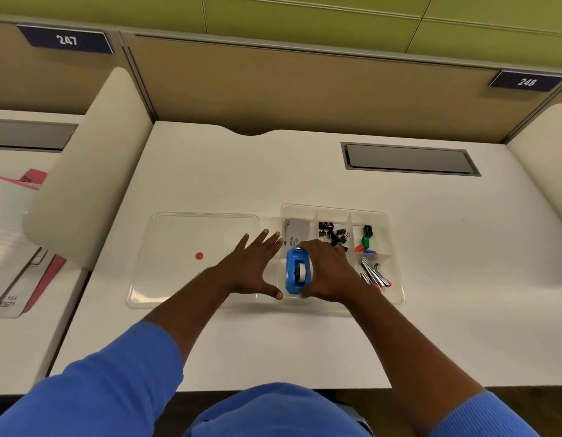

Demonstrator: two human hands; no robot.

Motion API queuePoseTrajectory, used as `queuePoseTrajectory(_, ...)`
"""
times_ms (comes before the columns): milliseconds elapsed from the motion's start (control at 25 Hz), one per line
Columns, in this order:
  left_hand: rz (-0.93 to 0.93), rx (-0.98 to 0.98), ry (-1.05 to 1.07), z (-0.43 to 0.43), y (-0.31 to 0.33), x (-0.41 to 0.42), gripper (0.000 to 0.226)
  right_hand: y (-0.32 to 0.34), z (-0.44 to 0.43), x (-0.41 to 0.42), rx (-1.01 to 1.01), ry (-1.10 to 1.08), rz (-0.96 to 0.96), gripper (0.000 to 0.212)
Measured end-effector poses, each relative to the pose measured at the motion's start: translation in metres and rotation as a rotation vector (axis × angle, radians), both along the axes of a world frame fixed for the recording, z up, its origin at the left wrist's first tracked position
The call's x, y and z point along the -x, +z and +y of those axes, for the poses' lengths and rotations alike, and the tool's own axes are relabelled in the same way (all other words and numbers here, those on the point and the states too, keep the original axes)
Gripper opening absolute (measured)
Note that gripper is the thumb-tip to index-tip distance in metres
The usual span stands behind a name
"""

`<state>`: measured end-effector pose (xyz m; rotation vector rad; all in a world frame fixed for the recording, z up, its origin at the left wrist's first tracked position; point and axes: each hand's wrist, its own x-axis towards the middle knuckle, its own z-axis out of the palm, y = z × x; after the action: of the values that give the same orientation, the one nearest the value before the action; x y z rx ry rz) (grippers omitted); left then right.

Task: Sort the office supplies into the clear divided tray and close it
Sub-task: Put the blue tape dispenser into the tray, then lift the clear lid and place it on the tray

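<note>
The clear divided tray sits on the white desk right of centre. Its clear lid lies flat to the left, with a small red pin on it. My right hand grips a blue tape dispenser in the tray's front left compartment. My left hand rests flat with fingers spread, just left of the dispenser, over the lid's right edge. Inside the tray are a white card, black binder clips, small coloured blocks and pens.
A grey recessed cable hatch is set in the desk at the back right. Cream side dividers flank the desk. Papers and a pink folder lie on the neighbouring desk at the left.
</note>
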<state>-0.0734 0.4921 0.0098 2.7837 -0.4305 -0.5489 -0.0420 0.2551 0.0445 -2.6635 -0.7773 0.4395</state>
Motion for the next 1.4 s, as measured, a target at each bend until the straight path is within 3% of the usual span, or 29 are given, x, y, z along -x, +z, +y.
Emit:
queuePoseTrajectory(120, -0.003, -0.005, -0.021, -0.001, -0.001, 0.000, 0.130, -0.001, 0.004, -0.004, 0.030, -0.013, 0.038, 0.100)
queuePoseTrajectory(280, -0.011, -0.023, -0.012, -0.001, -0.003, -0.001, 0.131, -0.003, 0.010, -0.012, 0.063, -0.033, -0.021, 0.046)
queuePoseTrajectory(360, -0.009, -0.024, -0.009, -0.002, -0.005, -0.002, 0.131, -0.005, 0.013, -0.015, 0.090, -0.012, -0.041, 0.038)
queuePoseTrajectory(680, -0.017, 0.007, -0.005, -0.001, -0.005, -0.001, 0.130, -0.001, 0.021, -0.006, -0.002, 0.009, -0.144, 0.043)
queuePoseTrajectory(880, -0.060, 0.078, 0.092, 0.016, 0.004, 0.014, 0.122, 0.004, 0.045, 0.003, -0.100, 0.050, -0.239, 0.074)
queuePoseTrajectory(1080, -0.185, -0.059, 0.234, 0.069, 0.002, 0.050, 0.114, -0.008, 0.089, 0.015, -0.011, 0.116, -0.311, 0.097)
queuePoseTrajectory(1400, -0.063, -0.201, 0.520, 0.133, -0.024, 0.099, 0.111, -0.046, 0.144, 0.030, 0.017, 0.108, -0.061, 0.102)
